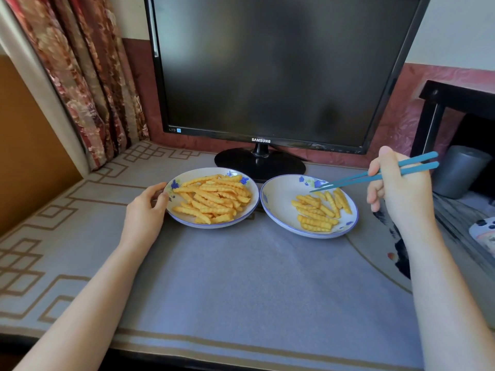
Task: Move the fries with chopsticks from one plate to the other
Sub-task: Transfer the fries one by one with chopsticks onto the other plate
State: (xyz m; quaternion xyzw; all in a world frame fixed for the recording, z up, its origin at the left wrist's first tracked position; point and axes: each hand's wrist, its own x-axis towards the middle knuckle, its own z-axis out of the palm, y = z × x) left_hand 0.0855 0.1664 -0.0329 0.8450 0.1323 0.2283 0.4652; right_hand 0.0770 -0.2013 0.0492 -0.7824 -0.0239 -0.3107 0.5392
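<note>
Two plates are set side by side in front of the monitor [267, 68], nearly touching below its round stand. The left plate [187, 221], before the stand's left half, is heaped with fries [211, 199]. Its outer rim is gripped by the left hand [146, 210], with thumb and curled fingers closed on the edge. The right plate [276, 202], before the monitor's right half, carries a smaller pile [317, 212].

The chopsticks [375, 177] are held in the right hand [396, 191], which is raised below the monitor's right corner with fingers curled round the shafts. Their tips are drawn close together at the far edge of the smaller pile; whether a fry is touched cannot be told.

The fries are crinkle-cut, golden-yellow and ridged along their length. The plates are round, shallow and glossy white, rimmed in blue and painted with blue flowers. The chopsticks are slim, teal and tapered to fine points. The monitor is black-framed, its screen dark.

A grey cloth [241, 277] bordered in a tan fret pattern is spread beneath the monitor and plates. A floral curtain [80, 76] is hung to the monitor's left, and a grey cup [460, 172] is stood to its right.
</note>
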